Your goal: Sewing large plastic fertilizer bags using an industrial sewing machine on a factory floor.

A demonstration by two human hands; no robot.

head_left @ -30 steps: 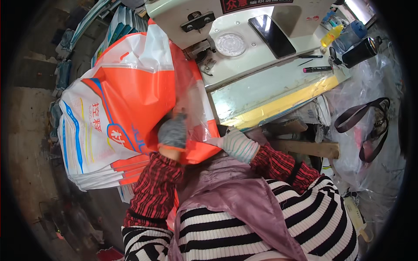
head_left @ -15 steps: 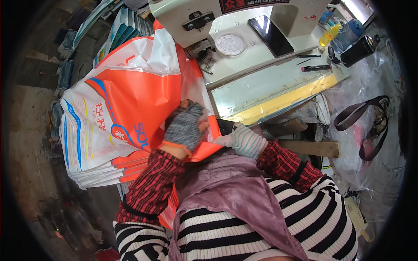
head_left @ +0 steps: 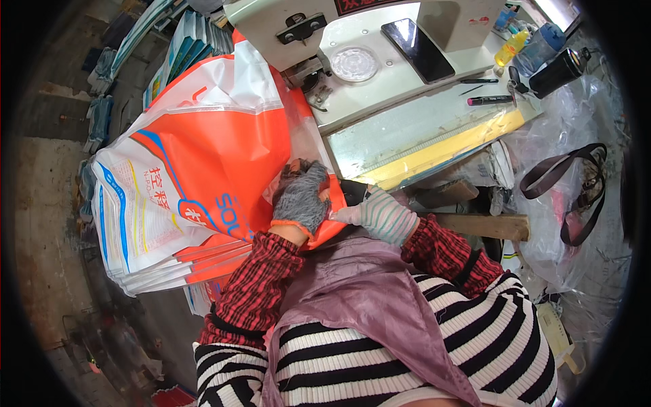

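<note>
A large orange and white printed sack [head_left: 237, 149] lies in folds before me, its upper part reaching up to the sewing machine [head_left: 298, 41]. In a grey knit glove with an orange cuff, my left hand [head_left: 302, 200] is closed on the sack's near right part, fingers curled over it. My right hand [head_left: 383, 214], in a pale glove with green stripes, pinches the edge of the same sack just to the right. Something black shows behind the right fingers; I cannot make out what it is. More sacks [head_left: 163, 275] lie stacked underneath.
On the machine bed rest a black phone [head_left: 417, 51] and a clear round dish [head_left: 354, 64]. A pink-tipped marker [head_left: 489, 100], a yellow bottle [head_left: 511, 49] and a black flask [head_left: 559, 73] are on the right. A dark strap [head_left: 566, 183] lies over clear plastic.
My left hand has shifted right and slightly up, closer to my right hand, drawing the sack's orange part along. My right hand has hardly moved.
</note>
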